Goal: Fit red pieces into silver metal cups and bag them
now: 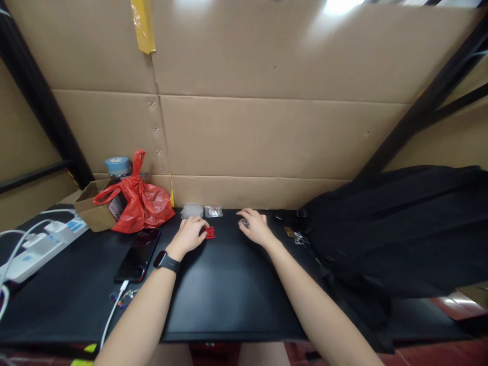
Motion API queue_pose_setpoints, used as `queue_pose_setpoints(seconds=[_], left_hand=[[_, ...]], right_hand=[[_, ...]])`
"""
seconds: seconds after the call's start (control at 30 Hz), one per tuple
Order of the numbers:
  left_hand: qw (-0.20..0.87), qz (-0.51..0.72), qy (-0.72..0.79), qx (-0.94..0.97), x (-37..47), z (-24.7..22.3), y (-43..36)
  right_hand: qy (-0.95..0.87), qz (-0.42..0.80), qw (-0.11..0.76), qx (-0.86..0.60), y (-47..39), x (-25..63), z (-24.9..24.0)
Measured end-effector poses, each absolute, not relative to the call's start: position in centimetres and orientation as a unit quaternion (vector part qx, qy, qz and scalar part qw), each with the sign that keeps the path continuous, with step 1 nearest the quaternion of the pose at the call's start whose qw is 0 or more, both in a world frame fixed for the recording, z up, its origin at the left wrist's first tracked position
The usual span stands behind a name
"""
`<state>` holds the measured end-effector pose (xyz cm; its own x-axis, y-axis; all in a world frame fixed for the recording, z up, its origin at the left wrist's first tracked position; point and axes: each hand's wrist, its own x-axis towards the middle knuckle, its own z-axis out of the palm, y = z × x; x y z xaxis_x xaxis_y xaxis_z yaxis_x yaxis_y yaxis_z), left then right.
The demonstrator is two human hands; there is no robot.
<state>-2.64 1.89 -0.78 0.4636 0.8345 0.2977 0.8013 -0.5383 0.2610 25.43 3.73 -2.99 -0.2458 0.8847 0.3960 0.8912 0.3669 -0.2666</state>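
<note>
My left hand (190,235), with a black watch (166,261) on its wrist, rests low over the table. Its thumb and index finger meet a small bundle of red cord (210,233). Just behind it lie a translucent plastic packet (192,211) and a small clear bag (214,211) with something silvery and red inside. My right hand (256,229) is further right, its fingers spread over the tabletop. Beneath them, between thumb and index finger, sits a small shiny greyish item (244,222), partly hidden and too small to name.
On the left are a power strip (46,249), a cardboard box (95,211), a red plastic bag (143,203), a phone (138,256) and a white cable (113,312). Black cloth (400,234) covers the right side, beside small metal rings (299,239). A cardboard wall (247,137) closes off the back.
</note>
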Motion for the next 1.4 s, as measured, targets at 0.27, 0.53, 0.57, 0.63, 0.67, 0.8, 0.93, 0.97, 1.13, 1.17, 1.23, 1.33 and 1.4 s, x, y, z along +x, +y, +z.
queue_pose_setpoints(seconds=[0.27, 0.53, 0.57, 0.63, 0.67, 0.8, 0.93, 0.97, 1.13, 1.17, 1.23, 1.33, 1.4], left_hand=[[-0.027, 0.210, 0.518, 0.828, -2.2, -0.6, 1.5], [-0.009, 0.200, 0.512, 0.835, -1.9, -0.7, 1.8], [-0.008, 0.202, 0.512, 0.835, -1.9, -0.7, 1.8], [-0.007, 0.209, 0.508, 0.836, -2.0, -0.8, 1.9], [-0.006, 0.213, 0.503, 0.838, -2.0, -0.8, 1.9], [0.009, 0.210, 0.484, 0.849, -2.2, -0.8, 2.0], [0.013, 0.207, 0.478, 0.853, -2.1, -0.9, 2.0], [0.013, 0.209, 0.476, 0.854, -2.0, -0.8, 2.0], [0.020, 0.215, 0.470, 0.856, -2.2, -0.5, 2.0], [0.023, 0.211, 0.468, 0.858, -2.2, -0.5, 2.0], [0.029, 0.202, 0.465, 0.861, -2.4, -0.5, 2.1], [0.036, 0.198, 0.461, 0.864, -2.4, -0.6, 2.2], [0.043, 0.197, 0.456, 0.867, -2.3, -0.8, 2.2]], right_hand=[[-0.764, 0.108, 0.325, -0.547, 4.6, 28.8, -5.0], [-0.755, 0.137, 0.349, -0.538, 4.6, 28.3, -4.9], [-0.755, 0.136, 0.349, -0.539, 4.6, 28.3, -4.9], [-0.754, 0.134, 0.347, -0.542, 4.6, 28.3, -5.0], [-0.753, 0.133, 0.346, -0.543, 4.7, 28.3, -5.0], [-0.750, 0.139, 0.354, -0.542, 4.8, 28.4, -5.0], [-0.740, 0.138, 0.385, -0.534, 4.8, 28.4, -4.7], [-0.739, 0.137, 0.390, -0.531, 4.8, 28.3, -4.7], [-0.751, 0.131, 0.391, -0.515, 4.5, 28.1, -4.3], [-0.753, 0.131, 0.389, -0.515, 4.5, 28.0, -4.3], [-0.754, 0.127, 0.383, -0.518, 4.4, 27.8, -4.1], [-0.756, 0.118, 0.377, -0.522, 4.2, 27.6, -3.8], [-0.756, 0.117, 0.379, -0.521, 4.1, 27.5, -3.7]])
